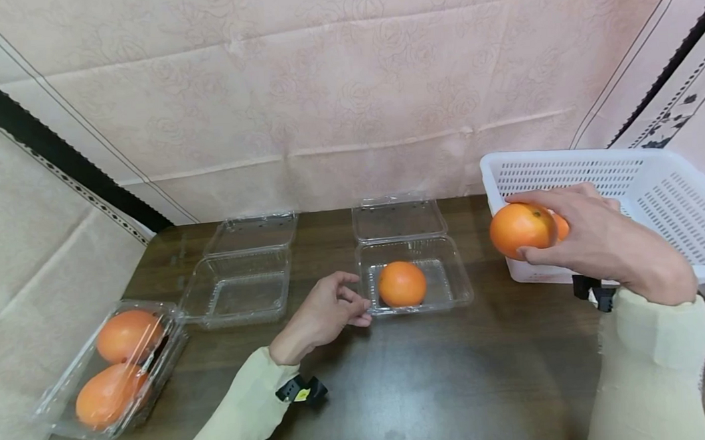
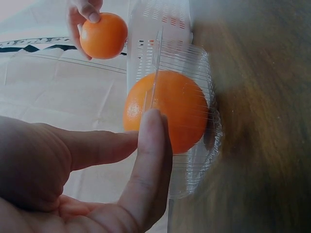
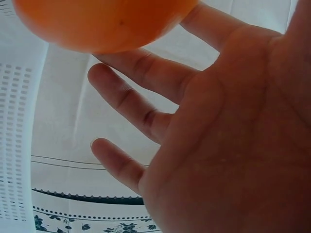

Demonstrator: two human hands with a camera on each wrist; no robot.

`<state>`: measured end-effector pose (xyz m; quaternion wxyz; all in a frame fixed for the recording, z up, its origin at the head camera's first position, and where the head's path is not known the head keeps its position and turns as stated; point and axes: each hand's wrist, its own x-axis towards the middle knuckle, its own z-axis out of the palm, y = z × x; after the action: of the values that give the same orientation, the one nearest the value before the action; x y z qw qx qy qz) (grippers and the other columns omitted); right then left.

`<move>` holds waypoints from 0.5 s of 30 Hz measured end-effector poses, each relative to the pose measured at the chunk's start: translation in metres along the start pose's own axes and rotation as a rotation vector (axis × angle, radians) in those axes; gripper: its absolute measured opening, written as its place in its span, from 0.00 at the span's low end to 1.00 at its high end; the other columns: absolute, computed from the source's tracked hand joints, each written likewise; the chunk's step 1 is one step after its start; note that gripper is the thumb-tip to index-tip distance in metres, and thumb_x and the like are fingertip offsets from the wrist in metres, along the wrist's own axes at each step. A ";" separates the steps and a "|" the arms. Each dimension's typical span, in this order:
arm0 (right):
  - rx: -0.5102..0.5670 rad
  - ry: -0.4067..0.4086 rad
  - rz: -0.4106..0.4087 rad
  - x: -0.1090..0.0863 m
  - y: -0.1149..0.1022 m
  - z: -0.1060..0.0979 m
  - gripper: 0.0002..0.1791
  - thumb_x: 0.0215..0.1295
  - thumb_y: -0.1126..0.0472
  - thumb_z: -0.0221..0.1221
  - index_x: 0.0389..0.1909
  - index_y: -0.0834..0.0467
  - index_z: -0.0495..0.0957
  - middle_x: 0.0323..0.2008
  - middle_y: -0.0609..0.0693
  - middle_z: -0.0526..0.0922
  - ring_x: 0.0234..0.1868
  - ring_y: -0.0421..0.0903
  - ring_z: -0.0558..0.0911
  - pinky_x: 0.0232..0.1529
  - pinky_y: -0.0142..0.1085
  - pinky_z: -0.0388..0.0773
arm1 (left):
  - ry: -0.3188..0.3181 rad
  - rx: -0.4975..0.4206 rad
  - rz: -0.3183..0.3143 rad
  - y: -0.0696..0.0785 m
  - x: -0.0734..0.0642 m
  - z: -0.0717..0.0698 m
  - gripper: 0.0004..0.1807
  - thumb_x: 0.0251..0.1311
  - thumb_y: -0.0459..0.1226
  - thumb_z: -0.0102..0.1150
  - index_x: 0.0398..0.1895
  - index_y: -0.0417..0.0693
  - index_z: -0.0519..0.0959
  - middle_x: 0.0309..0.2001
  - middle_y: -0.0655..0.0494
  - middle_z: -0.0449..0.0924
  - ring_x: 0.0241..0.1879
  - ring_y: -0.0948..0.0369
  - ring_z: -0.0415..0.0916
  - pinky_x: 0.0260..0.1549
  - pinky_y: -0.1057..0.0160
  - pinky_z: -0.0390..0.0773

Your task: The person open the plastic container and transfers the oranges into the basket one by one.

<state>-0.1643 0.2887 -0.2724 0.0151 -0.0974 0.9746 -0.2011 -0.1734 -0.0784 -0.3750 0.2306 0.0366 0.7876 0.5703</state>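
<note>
My right hand holds an orange between thumb and fingertips at the basket's left end. In the right wrist view, the lower fingers spread below the fruit. A bit of another orange shows behind the held one, mostly hidden by my hand. My left hand is at the front left corner of an open clear plastic box, thumb and fingertips pinching its rim in the left wrist view. One orange sits inside that box, its lid folded back.
A second open clear box stands left of my left hand, lid laid back. At the far left, a closed clear box contains two oranges. The white perforated basket stands at the right; a cloth-covered wall rises behind the table.
</note>
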 end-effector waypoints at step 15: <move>0.006 0.014 0.022 -0.004 0.008 -0.001 0.40 0.57 0.42 0.73 0.70 0.43 0.72 0.60 0.53 0.79 0.60 0.60 0.62 0.51 0.45 0.59 | 0.006 -0.005 0.001 0.000 0.000 0.000 0.29 0.69 0.28 0.60 0.71 0.35 0.64 0.43 0.41 0.83 0.34 0.57 0.88 0.43 0.56 0.89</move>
<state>-0.1622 0.2965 -0.2747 0.0107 -0.0854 0.9751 -0.2043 -0.1737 -0.0781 -0.3753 0.2281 0.0346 0.7867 0.5726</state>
